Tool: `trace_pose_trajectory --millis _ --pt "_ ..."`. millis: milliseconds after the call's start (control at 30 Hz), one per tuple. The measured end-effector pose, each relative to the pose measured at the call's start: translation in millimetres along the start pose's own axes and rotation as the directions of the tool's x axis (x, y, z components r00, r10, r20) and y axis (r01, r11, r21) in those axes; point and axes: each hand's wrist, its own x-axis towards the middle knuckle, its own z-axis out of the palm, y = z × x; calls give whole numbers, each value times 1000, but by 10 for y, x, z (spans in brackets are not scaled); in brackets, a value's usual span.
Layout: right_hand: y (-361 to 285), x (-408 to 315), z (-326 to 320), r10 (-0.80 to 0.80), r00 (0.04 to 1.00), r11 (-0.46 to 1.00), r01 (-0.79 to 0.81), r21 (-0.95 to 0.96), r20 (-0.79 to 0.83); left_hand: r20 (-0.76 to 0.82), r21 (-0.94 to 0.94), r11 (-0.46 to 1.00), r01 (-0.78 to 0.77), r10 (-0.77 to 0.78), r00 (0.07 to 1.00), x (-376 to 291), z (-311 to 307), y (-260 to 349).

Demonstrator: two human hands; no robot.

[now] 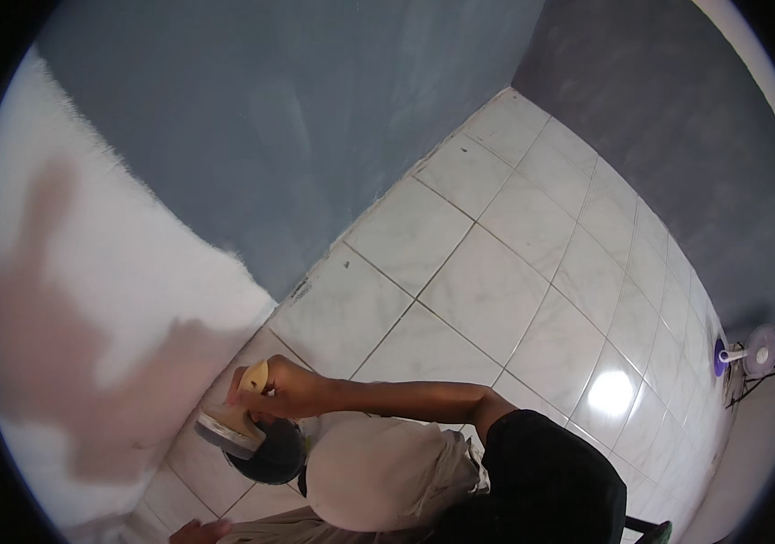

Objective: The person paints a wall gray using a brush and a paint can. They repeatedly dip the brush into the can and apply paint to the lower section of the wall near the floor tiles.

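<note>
My right hand [285, 394] grips a wide flat paintbrush [228, 421] by its pale handle. Grey coats the ends of its bristles, which point down and to the left. Below and partly behind the brush is a dark round container [279, 459]; its contents are hard to make out. At the bottom edge, next to my trouser leg, shows what appears to be my left hand [198, 532], mostly cut off, so its grip cannot be seen. Before me the wall is part white [177, 279] and part dark grey [279, 136], with a ragged border between.
Large marbled tiles [483, 272] cover the floor, with dark specks along the wall's foot. A second grey wall [639, 122] meets the first at a corner. A small purple and white fan [761, 352] stands at far right. My bent knee [367, 476] is close beside the container.
</note>
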Motion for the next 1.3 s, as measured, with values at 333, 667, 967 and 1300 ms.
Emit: trace_pose_trajectory --millis 333,667,967,1300 --pt "-992 549 351 -16 965 908 125 -401 263 -260 140 987 -81 115 959 130 316 4" --pt "-1180 692 832 217 813 357 450 -819 541 -528 127 991 -40 102 843 110 363 -213" --pt "-785 840 420 29 776 560 509 -653 630 -588 -28 997 -74 43 808 498 529 -147" --pt "-743 863 411 121 794 674 375 -636 596 -682 218 976 -8 158 714 608 497 -157"
